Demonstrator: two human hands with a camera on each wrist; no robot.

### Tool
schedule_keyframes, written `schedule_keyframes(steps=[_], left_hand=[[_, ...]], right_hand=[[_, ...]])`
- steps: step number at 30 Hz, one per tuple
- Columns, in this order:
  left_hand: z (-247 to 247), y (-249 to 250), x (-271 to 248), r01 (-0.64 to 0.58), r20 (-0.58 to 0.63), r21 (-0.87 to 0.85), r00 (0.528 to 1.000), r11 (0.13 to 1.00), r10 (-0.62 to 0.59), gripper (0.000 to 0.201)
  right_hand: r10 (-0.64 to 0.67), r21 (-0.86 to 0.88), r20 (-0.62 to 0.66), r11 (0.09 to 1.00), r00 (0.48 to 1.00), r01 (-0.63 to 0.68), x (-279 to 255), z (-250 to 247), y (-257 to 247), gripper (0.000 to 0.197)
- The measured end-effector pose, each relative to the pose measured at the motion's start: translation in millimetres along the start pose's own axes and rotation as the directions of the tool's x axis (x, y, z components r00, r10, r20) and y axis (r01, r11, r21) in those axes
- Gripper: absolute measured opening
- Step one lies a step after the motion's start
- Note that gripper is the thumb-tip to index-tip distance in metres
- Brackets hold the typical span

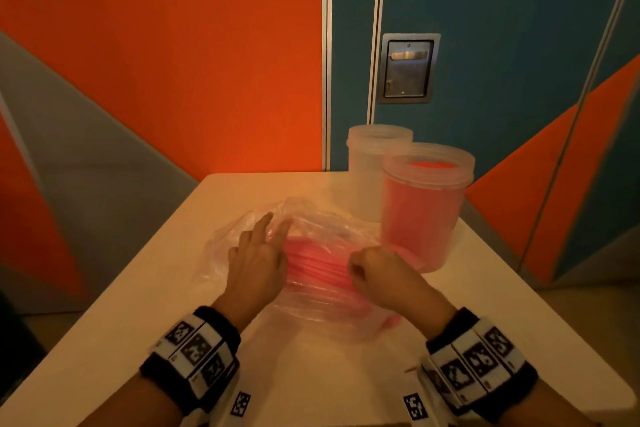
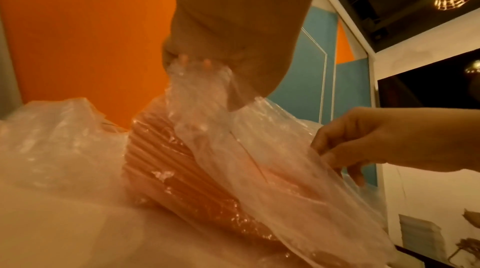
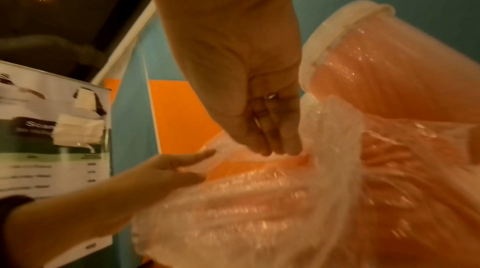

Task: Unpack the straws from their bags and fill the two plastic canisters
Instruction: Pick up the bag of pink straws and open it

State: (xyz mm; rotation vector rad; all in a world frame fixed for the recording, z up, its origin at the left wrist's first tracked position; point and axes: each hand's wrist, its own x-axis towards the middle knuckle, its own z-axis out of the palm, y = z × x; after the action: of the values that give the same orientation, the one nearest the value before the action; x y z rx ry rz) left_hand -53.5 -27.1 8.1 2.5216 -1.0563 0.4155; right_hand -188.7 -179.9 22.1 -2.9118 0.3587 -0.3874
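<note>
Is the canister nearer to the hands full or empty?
Full: the near canister shows pink straws up to its rim. The canister behind looks empty.

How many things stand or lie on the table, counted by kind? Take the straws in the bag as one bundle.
Plastic canisters: 2 (one full of pink straws, one empty)
Clear plastic bags: 1
Straw bundles in bag: 1
Total: 4

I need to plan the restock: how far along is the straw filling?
Done: the nearer clear plastic canister is packed with pink straws. In hand: the left hand and right hand are pulling at the clear plastic bag of pink straws lying on the white table. Left: the farther clear canister looks empty.
</note>
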Motion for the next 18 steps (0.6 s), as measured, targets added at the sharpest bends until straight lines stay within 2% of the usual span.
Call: schedule_keyframes(steps=[2,4,6,8,11,14,16,18], left_hand=[[5.4,2.5,2.3,0.07,0.031,0.094,0.997,0.993,-0.073,0.078],[15.3,-2.9,1.9,0.113,0.183,0.116,0.974,0.987,-0.133,0.106],[23.1,-11.4,0.8,0.144,0.336,0.046,0.93,0.988,-0.151,0.128],[27.1,-20.7,3.0,0.143,0.374,0.013,0.917,0.99,-0.138,0.134],[29.3,-28.5,11.3,0.165,0.334,-0.01,0.93,0.986,-0.153,0.136],[24.1,-28.4,23.7,0.169,0.268,-0.099,0.954,0.981,-0.137,0.136],[16.4,-26.7,35.5,0.167,0.19,-0.164,0.973,0.972,-0.135,0.135],[8.4,-26.7,48.8,0.122,0.072,-0.217,0.992,0.969,-0.108,0.137]], right_hand=[[0.115,-0.095,0.014,0.989,0.993,-0.113,3.6,9.5,2.1,0.019],[0.162,-0.204,0.027,0.967,0.986,-0.153,5.8,16.1,2.3,0.02],[0.184,-0.274,0.056,0.948,0.981,-0.162,4.9,24.3,-0.5,0.036],[0.233,-0.301,0.061,0.931,0.971,-0.205,7.2,35.4,-3.3,0.055],[0.249,-0.317,0.008,0.919,0.968,-0.234,23.9,45.2,-6.4,0.072],[0.218,-0.339,-0.151,0.905,0.964,-0.258,44.4,30.4,-10.9,0.088],[0.199,-0.35,-0.217,0.898,0.956,-0.267,58.4,17.3,-10.1,0.084],[0.102,-0.368,-0.304,0.905,0.947,-0.215,71.6,4.5,-6.8,0.08]])
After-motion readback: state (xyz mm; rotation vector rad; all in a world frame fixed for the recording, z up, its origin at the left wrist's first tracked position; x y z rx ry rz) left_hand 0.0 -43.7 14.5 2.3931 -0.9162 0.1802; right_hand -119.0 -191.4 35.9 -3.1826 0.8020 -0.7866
